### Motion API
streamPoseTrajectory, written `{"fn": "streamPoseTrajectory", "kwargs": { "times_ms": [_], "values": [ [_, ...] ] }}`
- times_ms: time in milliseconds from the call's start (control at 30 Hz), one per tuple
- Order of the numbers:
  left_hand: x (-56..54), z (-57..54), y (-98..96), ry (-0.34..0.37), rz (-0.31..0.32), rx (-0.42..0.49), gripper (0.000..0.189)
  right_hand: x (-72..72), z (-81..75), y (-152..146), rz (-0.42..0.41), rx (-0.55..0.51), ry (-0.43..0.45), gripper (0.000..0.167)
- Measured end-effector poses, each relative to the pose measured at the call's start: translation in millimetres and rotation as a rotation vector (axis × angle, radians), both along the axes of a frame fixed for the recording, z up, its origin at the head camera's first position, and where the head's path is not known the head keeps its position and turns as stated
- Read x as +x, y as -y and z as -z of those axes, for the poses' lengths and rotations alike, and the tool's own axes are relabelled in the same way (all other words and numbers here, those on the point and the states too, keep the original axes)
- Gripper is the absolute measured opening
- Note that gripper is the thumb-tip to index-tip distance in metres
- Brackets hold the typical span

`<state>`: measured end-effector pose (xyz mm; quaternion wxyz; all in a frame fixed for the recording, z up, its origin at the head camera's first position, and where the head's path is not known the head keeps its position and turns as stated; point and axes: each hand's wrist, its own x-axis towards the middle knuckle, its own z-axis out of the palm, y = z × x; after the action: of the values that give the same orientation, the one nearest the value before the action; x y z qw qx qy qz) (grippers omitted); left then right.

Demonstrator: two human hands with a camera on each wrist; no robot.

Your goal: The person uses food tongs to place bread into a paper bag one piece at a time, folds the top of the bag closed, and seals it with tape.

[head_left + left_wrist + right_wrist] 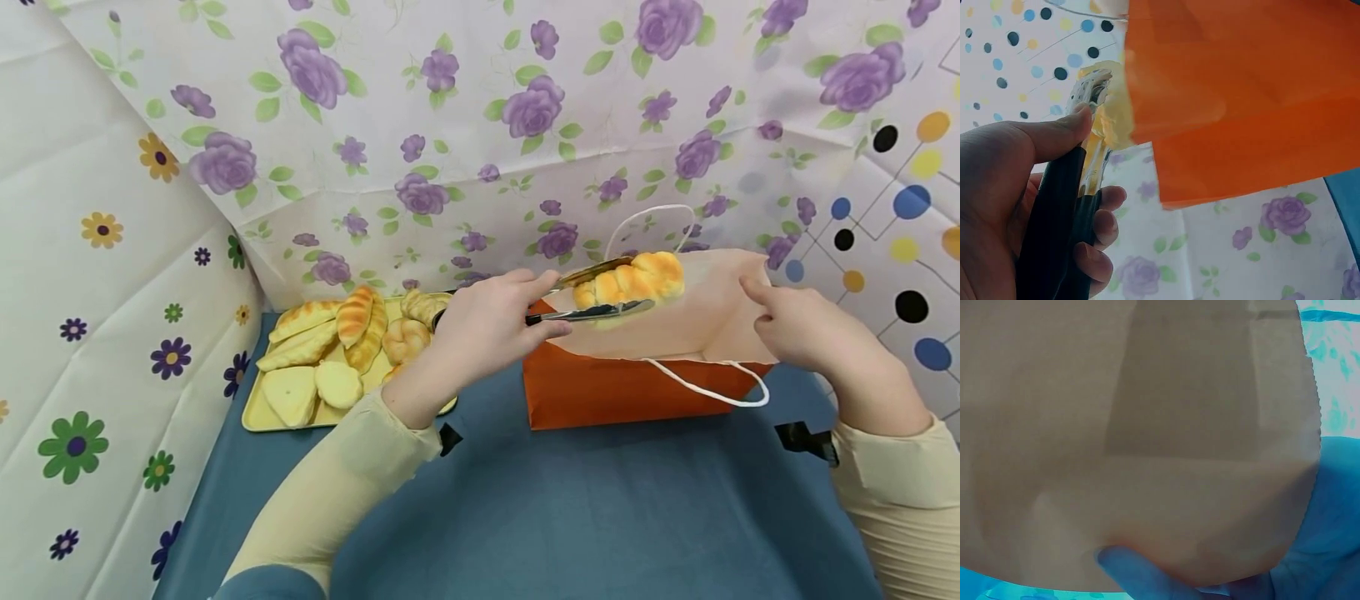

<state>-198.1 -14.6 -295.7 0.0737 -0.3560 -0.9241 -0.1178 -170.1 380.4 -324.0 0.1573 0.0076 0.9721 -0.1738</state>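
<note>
My left hand grips a pair of tongs by the black handles. A braided bread roll sits between the tongs' metal ends, over the mouth of an orange paper bag. In the left wrist view, the bag's edge hides part of the bread. My right hand pinches the bag's right rim, its thumb on the pale inner wall and the other fingers mostly hidden behind the paper. The bag lies tilted with its opening spread wide.
A yellow tray of several breads stands at the left, partly hidden by my left arm. White cord handles hang from the bag. Blue cloth covers the table. Flowered sheeting closes off the back.
</note>
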Motion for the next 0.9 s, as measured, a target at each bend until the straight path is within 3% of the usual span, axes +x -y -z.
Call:
{"fn": "streamPoseTrajectory", "kwargs": {
  "times_ms": [167,433,767,900],
  "values": [
    [-4.4,-1.3,-19.3,-0.024,0.009,-0.105,0.070,-0.5,-0.5,0.9,0.004,-0.009,0.007,0.072],
    [-11.4,-4.3,-55.4,-0.082,0.118,-0.230,0.054,-0.4,0.5,3.5,0.003,-0.011,0.004,0.071],
    [-19.3,-2.1,-92.3,0.017,0.122,-0.440,0.035,0.8,1.4,5.3,0.005,-0.012,0.004,0.072],
    [-18.0,-3.4,-106.2,-0.008,0.132,-0.523,0.028,1.7,0.8,5.3,0.002,-0.010,0.000,0.070]
  ]
}}
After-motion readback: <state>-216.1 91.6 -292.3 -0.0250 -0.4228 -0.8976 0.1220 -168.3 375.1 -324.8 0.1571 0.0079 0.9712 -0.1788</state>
